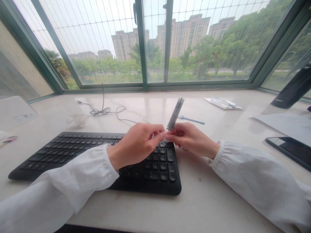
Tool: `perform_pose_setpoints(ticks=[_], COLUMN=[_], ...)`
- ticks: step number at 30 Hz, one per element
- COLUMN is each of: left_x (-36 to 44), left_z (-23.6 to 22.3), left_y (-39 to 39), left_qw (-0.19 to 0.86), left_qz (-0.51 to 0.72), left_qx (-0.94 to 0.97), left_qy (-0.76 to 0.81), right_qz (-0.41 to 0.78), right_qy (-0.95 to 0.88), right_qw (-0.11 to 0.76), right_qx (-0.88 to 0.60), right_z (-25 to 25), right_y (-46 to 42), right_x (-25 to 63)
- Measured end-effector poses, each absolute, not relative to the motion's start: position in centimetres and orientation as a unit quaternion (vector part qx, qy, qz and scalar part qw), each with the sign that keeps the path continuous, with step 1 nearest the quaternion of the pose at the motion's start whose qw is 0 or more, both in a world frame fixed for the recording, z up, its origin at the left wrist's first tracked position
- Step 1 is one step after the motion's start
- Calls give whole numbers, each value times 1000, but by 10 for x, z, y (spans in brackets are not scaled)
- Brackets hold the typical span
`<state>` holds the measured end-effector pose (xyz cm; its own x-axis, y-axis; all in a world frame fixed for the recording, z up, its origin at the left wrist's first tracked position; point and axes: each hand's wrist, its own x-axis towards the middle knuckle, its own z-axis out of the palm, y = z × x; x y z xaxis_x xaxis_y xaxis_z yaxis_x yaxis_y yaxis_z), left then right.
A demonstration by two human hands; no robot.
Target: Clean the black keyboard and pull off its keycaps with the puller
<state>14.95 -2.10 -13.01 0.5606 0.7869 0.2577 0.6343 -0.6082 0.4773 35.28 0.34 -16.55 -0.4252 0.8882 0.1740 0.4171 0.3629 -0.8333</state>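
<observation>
My left hand [137, 144] and my right hand [190, 139] meet above the right end of a black keyboard [73, 153]. Both pinch the lower end of a long narrow clear packet [175, 115] with something dark inside, which stands tilted up and to the right. The fingers of both hands are closed on its bottom edge. White sleeves cover both forearms.
A black cable [103, 111] lies coiled behind the keyboard. A thin blue stick [191, 120] and a flat clear wrapper [222, 103] lie further back on the pale counter [199, 200]. A dark phone [290, 150] lies at right, papers and a black device beyond it. Windows run along the back.
</observation>
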Motion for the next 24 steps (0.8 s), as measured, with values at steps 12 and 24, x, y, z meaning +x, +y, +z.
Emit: perform_pose_setpoints(ticks=[12,24], left_x=[149,150], left_z=[-129,-129], left_y=[-22,-22], left_qw=[166,168], left_qz=[227,231], left_qx=[868,868], left_qy=[408,406], right_qz=[356,368], right_qy=[-792,-788], right_qw=[336,343], right_qx=[-364,-354], right_z=[-169,-164], right_y=[8,9], right_x=[357,359])
